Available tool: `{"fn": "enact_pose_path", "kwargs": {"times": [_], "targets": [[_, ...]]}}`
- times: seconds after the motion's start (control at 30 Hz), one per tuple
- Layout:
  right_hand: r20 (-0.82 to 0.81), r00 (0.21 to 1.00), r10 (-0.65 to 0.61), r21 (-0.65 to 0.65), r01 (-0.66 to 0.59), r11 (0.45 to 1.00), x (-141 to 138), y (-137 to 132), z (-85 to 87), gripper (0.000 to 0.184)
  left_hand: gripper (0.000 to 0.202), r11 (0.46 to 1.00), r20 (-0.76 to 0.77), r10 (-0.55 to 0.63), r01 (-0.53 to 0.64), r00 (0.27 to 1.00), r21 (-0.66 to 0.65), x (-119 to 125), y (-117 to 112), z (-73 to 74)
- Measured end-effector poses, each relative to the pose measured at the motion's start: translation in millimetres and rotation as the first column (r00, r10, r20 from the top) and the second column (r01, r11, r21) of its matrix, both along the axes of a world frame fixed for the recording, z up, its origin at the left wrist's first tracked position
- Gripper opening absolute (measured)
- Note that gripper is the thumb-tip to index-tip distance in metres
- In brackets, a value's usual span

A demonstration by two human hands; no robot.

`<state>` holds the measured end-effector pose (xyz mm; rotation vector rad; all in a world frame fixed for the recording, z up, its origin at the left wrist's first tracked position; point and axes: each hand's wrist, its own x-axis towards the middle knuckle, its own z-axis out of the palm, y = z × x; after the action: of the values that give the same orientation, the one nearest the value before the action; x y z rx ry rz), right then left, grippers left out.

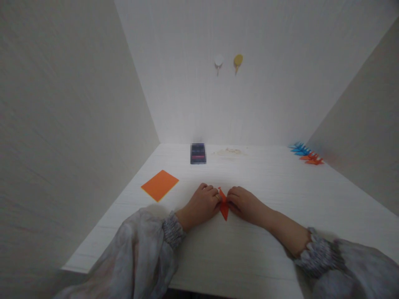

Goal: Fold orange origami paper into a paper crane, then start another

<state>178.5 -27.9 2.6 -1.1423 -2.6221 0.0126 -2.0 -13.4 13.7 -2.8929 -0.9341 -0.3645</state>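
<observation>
Between my two hands is a folded orange origami paper (223,204), long and narrow with pointed ends, held near the middle of the table. My left hand (204,204) pinches its left side, fingers curled together. From the right, my right hand (245,203) grips the opposite side, its fingers also closed. The fingertips hide part of the paper's middle. To the left of my left hand lies a stack of orange square paper (160,185) with a thin yellow edge, flat on the table.
Pale walls enclose the white table (268,253) on the left, back and right. Blue folded cranes (299,149) and orange folded cranes (312,158) line the back right corner. A dark blurred rectangle (198,153) lies at the back. White (218,60) and yellow hooks (238,60) hang on the wall.
</observation>
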Motion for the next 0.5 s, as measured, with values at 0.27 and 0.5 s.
{"fn": "enact_pose_path", "kwargs": {"times": [0.27, 0.5], "targets": [[0.012, 0.998, 0.056, -0.029, -0.056, 0.998, 1.0, -1.2, 3.1, 0.016, 0.015, 0.992, -0.053, -0.117, 0.119, 0.992, 0.041, -3.4, 0.5, 1.3], [0.028, 0.992, 0.121, -0.033, -0.12, 0.992, 7.0, 0.3, 0.8, 0.021, 0.017, 0.976, -0.097, -0.191, 0.199, 0.977, 0.09, -7.5, 3.7, -2.9]]}}
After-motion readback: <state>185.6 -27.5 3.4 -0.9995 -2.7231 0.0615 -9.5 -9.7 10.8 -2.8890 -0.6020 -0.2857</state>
